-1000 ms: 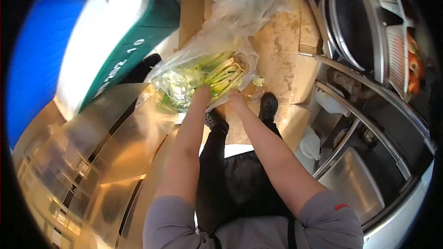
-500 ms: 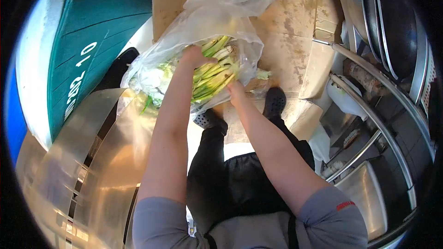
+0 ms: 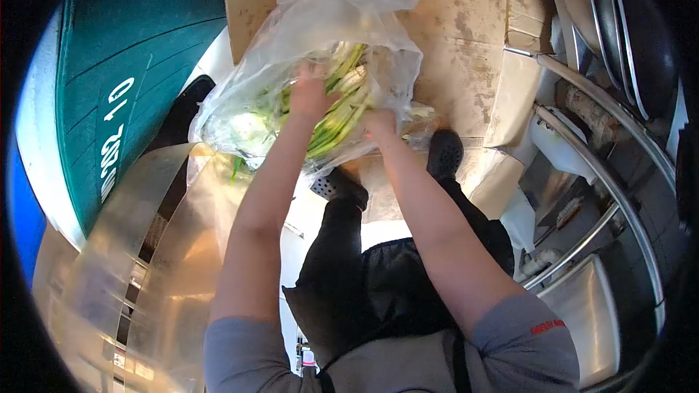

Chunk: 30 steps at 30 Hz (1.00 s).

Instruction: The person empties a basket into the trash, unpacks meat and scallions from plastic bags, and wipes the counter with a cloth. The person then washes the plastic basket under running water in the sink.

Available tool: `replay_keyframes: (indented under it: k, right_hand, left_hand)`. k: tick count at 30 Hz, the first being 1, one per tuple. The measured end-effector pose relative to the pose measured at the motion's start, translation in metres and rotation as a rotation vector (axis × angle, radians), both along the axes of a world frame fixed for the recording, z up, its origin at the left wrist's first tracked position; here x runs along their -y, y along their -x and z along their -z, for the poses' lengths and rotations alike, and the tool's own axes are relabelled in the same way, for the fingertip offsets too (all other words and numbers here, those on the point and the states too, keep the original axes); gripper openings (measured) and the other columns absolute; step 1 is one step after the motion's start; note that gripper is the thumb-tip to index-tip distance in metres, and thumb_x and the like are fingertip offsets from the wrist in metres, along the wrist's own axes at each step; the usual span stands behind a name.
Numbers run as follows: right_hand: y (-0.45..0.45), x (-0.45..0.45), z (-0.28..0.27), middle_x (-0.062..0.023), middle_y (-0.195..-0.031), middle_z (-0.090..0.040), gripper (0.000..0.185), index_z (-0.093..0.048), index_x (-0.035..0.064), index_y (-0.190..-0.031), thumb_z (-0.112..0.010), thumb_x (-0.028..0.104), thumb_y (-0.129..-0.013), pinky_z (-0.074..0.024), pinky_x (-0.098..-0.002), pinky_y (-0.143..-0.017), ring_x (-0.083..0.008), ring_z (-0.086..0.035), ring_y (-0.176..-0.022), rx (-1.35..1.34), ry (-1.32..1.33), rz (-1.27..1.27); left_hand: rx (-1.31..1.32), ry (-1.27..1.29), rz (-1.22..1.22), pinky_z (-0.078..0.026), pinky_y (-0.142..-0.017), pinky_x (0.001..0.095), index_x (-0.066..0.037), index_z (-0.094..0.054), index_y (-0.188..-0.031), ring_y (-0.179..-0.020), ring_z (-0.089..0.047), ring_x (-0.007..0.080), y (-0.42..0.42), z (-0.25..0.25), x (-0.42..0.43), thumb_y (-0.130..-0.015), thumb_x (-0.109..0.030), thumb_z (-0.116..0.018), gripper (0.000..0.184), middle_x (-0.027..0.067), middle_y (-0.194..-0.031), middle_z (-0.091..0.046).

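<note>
A large clear plastic bag (image 3: 251, 113) lies wide-mouthed on cardboard in front of my feet. Inside it is a heap of long green vegetable stalks (image 3: 338, 125) with pale ends, and paler leafy pieces toward the left. My left hand (image 3: 312, 93) reaches into the bag and rests over the stalks, fingers and thumb apart. At the right edge of the bag's mouth, my right hand (image 3: 380, 125) is closed, its fingers curled against the plastic. The bag's rim appears to be in its grip, though the fingertips are hidden.
Flattened cardboard (image 3: 455, 51) covers the floor ahead. On the left stand a green container (image 3: 145, 36) with white lettering and shiny metal panels (image 3: 171, 247). To the right run curved metal rails (image 3: 611, 164), with large pans (image 3: 601, 22) stacked above and a white jug-like container (image 3: 561, 142) behind.
My left hand has spread its fingers and shifted slightly right over the stalks. My right hand has come up and right to the bag's edge, and its fingers have curled. The camera view has shifted a little.
</note>
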State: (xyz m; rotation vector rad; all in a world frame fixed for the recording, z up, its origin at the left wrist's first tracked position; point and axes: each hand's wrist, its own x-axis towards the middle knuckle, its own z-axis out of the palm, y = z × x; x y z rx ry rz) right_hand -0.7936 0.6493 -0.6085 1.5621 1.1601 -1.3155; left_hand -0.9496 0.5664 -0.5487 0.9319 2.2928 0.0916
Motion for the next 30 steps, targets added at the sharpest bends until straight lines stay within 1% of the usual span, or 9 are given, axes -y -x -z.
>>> replay_keyframes:
  k: [3, 6, 11, 14, 20, 23, 26, 29, 30]
  right_hand:
    - [-0.03, -0.029, 0.009, -0.0119, -0.085, -0.055, 0.024, -0.048, 0.0018, -0.101, -0.042, 0.019, -0.085, -0.0496, -0.034, -0.068, -0.0224, -0.057, -0.068, -0.106, -0.215, 0.979]
    - [-0.029, -0.041, -0.018, -0.0105, -0.081, -0.053, 0.028, -0.048, 0.0022, -0.1, -0.038, 0.025, -0.088, -0.0484, -0.0324, -0.065, -0.0216, -0.056, -0.07, -0.352, -0.212, 1.29]
    - [-0.035, 0.006, -0.022, -0.0064, -0.094, -0.054, 0.023, -0.051, 0.0043, -0.102, -0.047, 0.021, -0.086, -0.0445, -0.0338, -0.072, -0.0205, -0.054, -0.081, -0.268, -0.433, 1.248]
    - [-0.05, 0.033, -0.002, -0.0058, -0.091, -0.054, 0.021, -0.049, 0.0062, -0.102, -0.048, 0.018, -0.084, -0.0431, -0.0336, -0.078, -0.018, -0.053, -0.086, -0.536, 0.013, 0.974]
    - [-0.009, 0.018, -0.02, -0.0058, -0.119, -0.048, 0.057, -0.038, 0.0091, -0.123, -0.058, 0.041, -0.08, -0.0344, -0.038, -0.093, -0.0208, -0.042, -0.112, -0.647, 0.347, 1.214]
    - [-0.007, 0.011, -0.017, -0.0075, -0.124, -0.045, 0.057, -0.038, 0.0079, -0.125, -0.052, 0.044, -0.083, -0.0314, -0.036, -0.097, -0.02, -0.039, -0.116, -0.683, 0.574, 1.367]
    - [0.014, 0.001, -0.034, -0.0095, -0.126, -0.044, 0.06, -0.035, 0.0065, -0.127, -0.044, 0.049, -0.085, -0.0343, -0.0375, -0.095, -0.0204, -0.04, -0.116, -0.562, 0.479, 1.251]
    - [0.049, -0.011, -0.067, -0.0109, -0.123, -0.046, 0.059, -0.037, 0.0061, -0.126, -0.042, 0.049, -0.086, -0.0379, -0.0391, -0.091, -0.0234, -0.047, -0.108, -0.638, 0.246, 0.735]
    - [0.056, -0.017, -0.07, -0.0127, -0.105, -0.058, 0.052, -0.049, 0.0, -0.115, -0.041, 0.045, -0.088, -0.0427, -0.0386, -0.084, -0.0262, -0.056, -0.093, -0.616, 0.183, 0.523]
  left_hand:
    - [-0.035, -0.023, 0.025, -0.034, -0.096, 0.0388, -0.003, -0.03, -0.126, -0.116, -0.036, 0.0346, -0.007, 0.014, -0.009, -0.054, -0.05, -0.074, 0.097, 0.0205, -0.122, -0.035]
    - [0.084, 0.084, -0.084, -0.031, -0.098, 0.0391, -0.001, -0.031, -0.127, -0.119, -0.033, 0.034, -0.004, -0.002, -0.018, -0.049, -0.057, -0.074, 0.105, 0.0209, -0.125, -0.034]
    - [0.29, 0.162, -0.064, -0.026, -0.102, 0.0395, -0.001, -0.03, -0.13, -0.124, -0.03, 0.0301, 0.011, 0.031, -0.013, -0.047, -0.065, -0.071, 0.112, 0.0182, -0.133, -0.033]
    - [0.645, 0.42, -0.092, -0.029, -0.1, 0.0376, -0.003, -0.039, -0.127, -0.123, -0.034, 0.0276, 0.037, 0.021, -0.026, -0.047, -0.065, -0.07, 0.106, 0.0176, -0.133, -0.035]
    - [0.781, 0.258, -0.058, -0.03, -0.1, 0.0378, -0.004, -0.044, -0.124, -0.121, -0.036, 0.0286, 0.029, 0.024, 0.002, -0.046, -0.064, -0.07, 0.102, 0.0197, -0.13, -0.037]
    - [0.472, 0.101, 0.033, -0.031, -0.099, 0.0372, -0.003, -0.037, -0.128, -0.119, -0.038, 0.0296, 0.031, -0.009, 0.005, -0.045, -0.057, -0.074, 0.106, 0.0212, -0.127, -0.04]
    - [0.467, -0.127, -0.092, -0.032, -0.098, 0.0364, -0.001, -0.031, -0.129, -0.117, -0.04, 0.03, 0.026, -0.02, 0.022, -0.045, -0.049, -0.078, 0.108, 0.0226, -0.124, -0.042]
    - [0.53, -0.224, -0.18, -0.034, -0.096, 0.0359, 0.002, -0.03, -0.126, -0.114, -0.043, 0.0305, 0.044, -0.052, 0.022, -0.045, -0.043, -0.081, 0.106, 0.022, -0.12, -0.045]
    - [0.605, -0.212, -0.236, -0.035, -0.094, 0.0354, 0.002, -0.032, -0.124, -0.111, -0.046, 0.031, 0.055, -0.05, 0.022, -0.045, -0.041, -0.08, 0.102, 0.0213, -0.117, -0.048]
